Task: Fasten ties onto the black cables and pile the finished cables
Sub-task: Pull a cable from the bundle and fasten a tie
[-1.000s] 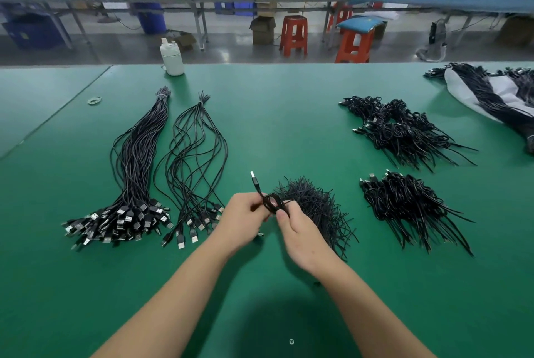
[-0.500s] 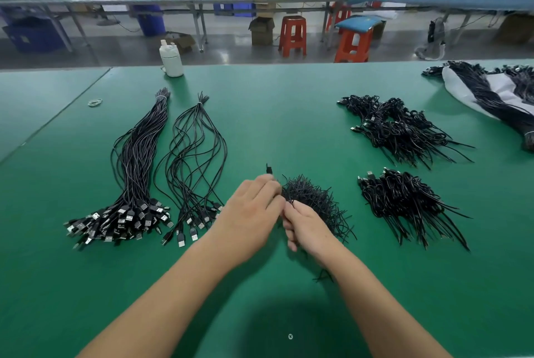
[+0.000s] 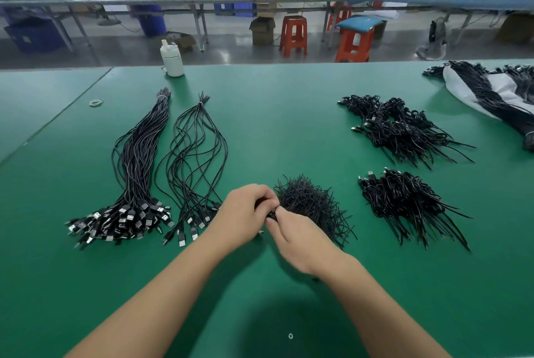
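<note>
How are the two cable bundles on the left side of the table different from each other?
The left bundle is thick and dense, with many cables; the right bundle is thin, with far fewer. The left bundle's cables run close together, while the right bundle's cables spread apart in loose loops. The left bundle ends in a big heap of plugs; the right bundle shows only a few. Both are black, tied at the far end, and lie lengthwise on the green table.

One view only: head cam, wide-angle, up above near edge of green table (image 3: pixel 289 132), facing fwd and down. Close over both forearms, which run in from bottom edge and meet near centre. Takes in whole tabletop left to right; beyond far edge, floor, stools (image 3: pixel 293 35) and more benches further back. Edges bowed by lens.
</note>
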The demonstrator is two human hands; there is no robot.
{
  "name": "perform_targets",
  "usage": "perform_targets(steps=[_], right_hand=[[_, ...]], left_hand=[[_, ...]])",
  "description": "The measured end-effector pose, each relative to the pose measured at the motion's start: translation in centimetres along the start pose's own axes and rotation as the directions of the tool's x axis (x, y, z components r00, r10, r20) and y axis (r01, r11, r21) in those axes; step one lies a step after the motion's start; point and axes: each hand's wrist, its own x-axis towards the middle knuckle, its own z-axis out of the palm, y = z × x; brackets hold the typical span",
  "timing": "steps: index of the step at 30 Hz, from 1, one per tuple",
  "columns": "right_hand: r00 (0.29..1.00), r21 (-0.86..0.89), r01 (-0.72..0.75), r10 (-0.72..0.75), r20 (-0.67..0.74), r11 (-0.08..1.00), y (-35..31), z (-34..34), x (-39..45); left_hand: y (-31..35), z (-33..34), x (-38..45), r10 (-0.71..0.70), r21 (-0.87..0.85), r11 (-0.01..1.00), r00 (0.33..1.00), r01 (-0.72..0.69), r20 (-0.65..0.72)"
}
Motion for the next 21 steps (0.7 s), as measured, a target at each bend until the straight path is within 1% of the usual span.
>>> perform_targets(steps=[3, 7, 9, 12, 15, 18, 21], right_hand=[[0.999, -0.104, 0.04, -0.039, 0.011, 0.994, 0.0, 0.1, 0.0], [1.0, -0.133, 0.022, -0.02, 0.017, 0.991, -0.1, 0.2, 0.0], [1.0, -0.16, 0.018, -0.017, 0.009, 0.987, -0.1, 0.1, 0.1], [0.999, -0.219, 0.046, -0.043, 0.019, 0.975, -0.2, 0.2, 0.3], [1.0, -0.179, -0.004, 0.003, -0.006, 0.984, 0.1, 0.5, 0.5], [0.999, -0.181, -0.037, 0.038, 0.002, 0.983, 0.3, 0.8, 0.6], [0.998, -0.208, -0.059, 0.056, -0.019, 0.976, 0.5, 1.0, 0.9]], left_hand=[[-0.2, -0.3, 0.1, -0.049, -0.024, 0.998, 0.999, 0.05, 0.023], [-0.6, -0.1, 0.1, -0.1, 0.068, 0.992, 0.991, 0.106, -0.087], [-0.7, 0.1, -0.1, -0.055, 0.083, 0.995, 0.995, 0.062, -0.083], [-0.7, 0.2, -0.3, 0.029, 0.122, 0.992, 0.999, -0.026, -0.021], [-0.9, 0.3, -0.4, 0.03, 0.164, 0.986, 0.999, -0.026, -0.018], [-0.9, 0.9, -0.7, 0.09, 0.305, 0.95, 0.994, -0.069, -0.055], [-0.5, 1.4, -1.1, 0.166, 0.412, 0.904, 0.982, -0.116, -0.089]])
